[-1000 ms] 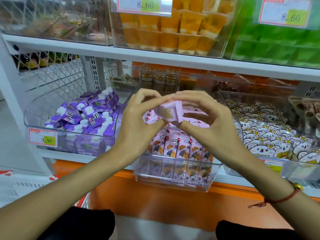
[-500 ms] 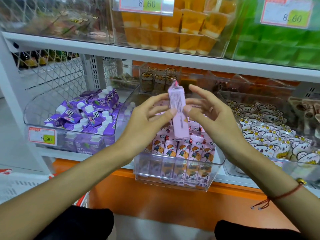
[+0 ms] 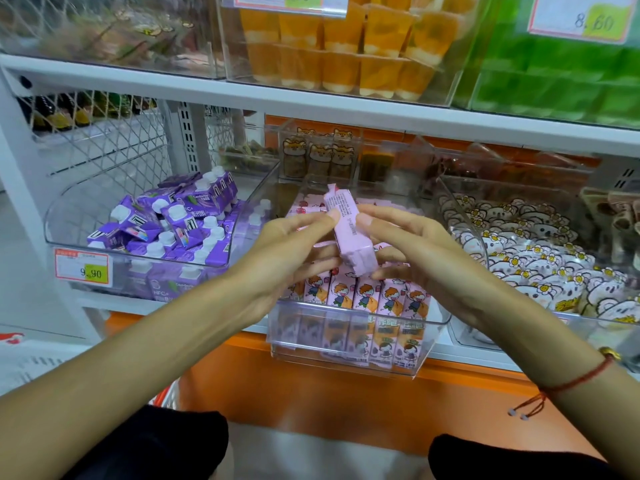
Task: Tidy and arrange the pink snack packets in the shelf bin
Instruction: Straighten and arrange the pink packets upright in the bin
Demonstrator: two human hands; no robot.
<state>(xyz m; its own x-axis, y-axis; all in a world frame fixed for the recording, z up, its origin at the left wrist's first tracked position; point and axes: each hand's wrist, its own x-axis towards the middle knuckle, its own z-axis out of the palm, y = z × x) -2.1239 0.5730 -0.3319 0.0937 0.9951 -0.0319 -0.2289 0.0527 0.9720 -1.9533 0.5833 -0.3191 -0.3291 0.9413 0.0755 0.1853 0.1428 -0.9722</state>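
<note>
left hand (image 3: 294, 251) + right hand (image 3: 426, 258) | fingertips pinch pink packet (image 3: 349, 233) | above bin (image 3: 346, 341)

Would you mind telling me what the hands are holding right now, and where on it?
One pink snack packet, pinched along its long sides between the left hand and right hand, above the bin.

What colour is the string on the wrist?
Red, on the right wrist string, shown best in the head view.

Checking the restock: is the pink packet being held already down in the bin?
No, both hands hold the pink packet above the bin.
</note>
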